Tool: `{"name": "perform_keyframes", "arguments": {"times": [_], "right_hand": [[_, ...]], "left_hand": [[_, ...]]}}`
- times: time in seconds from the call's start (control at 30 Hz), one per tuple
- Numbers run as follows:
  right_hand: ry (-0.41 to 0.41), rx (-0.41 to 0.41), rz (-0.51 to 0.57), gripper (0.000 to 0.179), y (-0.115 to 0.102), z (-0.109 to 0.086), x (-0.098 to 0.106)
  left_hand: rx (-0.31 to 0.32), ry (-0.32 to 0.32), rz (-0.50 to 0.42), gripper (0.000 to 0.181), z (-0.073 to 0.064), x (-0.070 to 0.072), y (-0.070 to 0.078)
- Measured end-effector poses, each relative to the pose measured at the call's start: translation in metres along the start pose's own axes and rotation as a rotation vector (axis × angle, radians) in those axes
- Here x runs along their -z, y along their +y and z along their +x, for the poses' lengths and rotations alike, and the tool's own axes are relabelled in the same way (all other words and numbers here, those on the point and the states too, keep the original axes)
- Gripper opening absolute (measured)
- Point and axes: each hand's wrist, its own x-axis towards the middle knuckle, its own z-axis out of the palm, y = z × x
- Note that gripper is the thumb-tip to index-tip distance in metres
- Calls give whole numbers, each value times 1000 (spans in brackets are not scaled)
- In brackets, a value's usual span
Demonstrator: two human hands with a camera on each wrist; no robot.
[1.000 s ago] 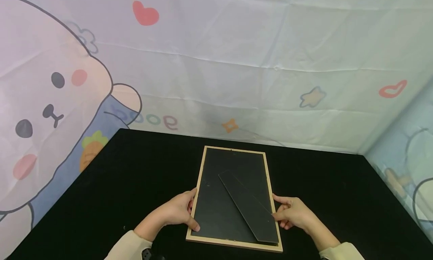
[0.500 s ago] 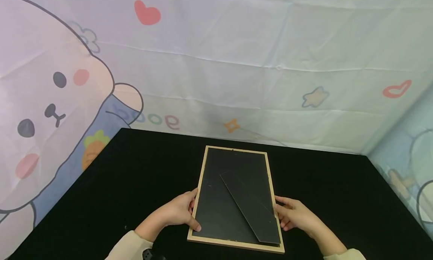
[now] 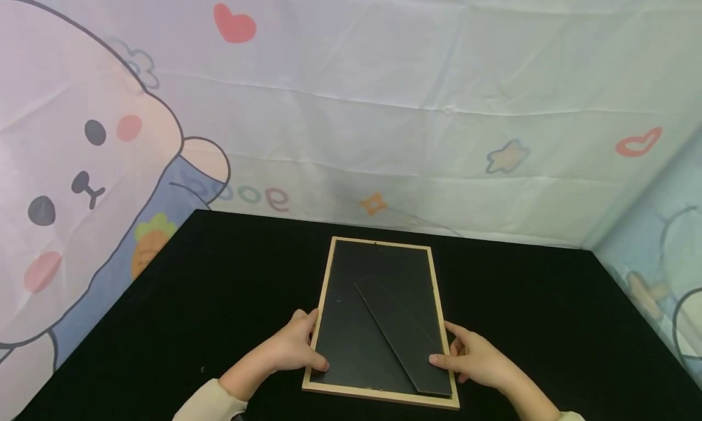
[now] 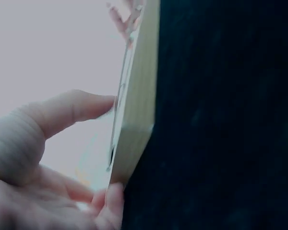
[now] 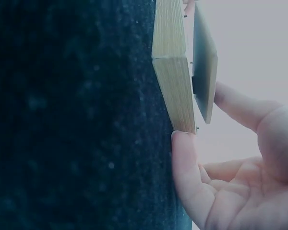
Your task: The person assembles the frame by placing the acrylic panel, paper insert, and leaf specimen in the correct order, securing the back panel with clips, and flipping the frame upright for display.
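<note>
A picture frame (image 3: 378,397) with a light wood rim lies face down, its black backing (image 3: 342,329) upward. Slantwise across that backing runs a black easel stand (image 3: 400,342), its lower end near the bottom right corner. My left hand (image 3: 287,348) grips the left side, thumb on the backing and fingers along the outer edge. On the opposite side, my right hand (image 3: 482,357) pinches the frame, the thumb lying on the stand. The right wrist view shows the stand (image 5: 205,67) a little apart from the wooden edge (image 5: 175,93), with a fingertip at the frame's corner.
A black cloth-covered table (image 3: 247,268) lies under the frame, its far edge just beyond the frame's top. Behind it hangs a pale backdrop (image 3: 351,134) printed with a cartoon bear, hearts and stars. Another printed sheet (image 3: 674,244) closes the right side.
My right thumb has moved from the frame's right edge inward onto the stand. The left hand has shifted slightly at its edge, while the frame has stayed almost in place.
</note>
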Motion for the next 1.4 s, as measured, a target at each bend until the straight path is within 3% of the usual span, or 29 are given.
{"name": "perform_keyframes", "arguments": {"times": [0.13,0.27,0.4,0.63,0.83,1.1,1.4], "right_hand": [[0,7,-5,95,1,-1,-1],[-21,38,1,96,1,-2,0],[-37,66,7,97,1,-3,2],[-26,60,-7,97,2,-2,2],[-17,69,-17,97,2,-2,2],[-7,64,-20,93,2,-3,0],[-8,73,-24,94,1,-4,2]], "left_hand": [[14,111,20,105,-7,-12,5],[5,173,63,114,-14,-25,12],[-27,165,125,115,-20,-40,17],[-93,113,314,102,-23,-62,19],[-121,35,431,93,-19,-67,16],[-153,73,542,87,-12,-71,14],[-153,51,638,84,-9,-70,17]]}}
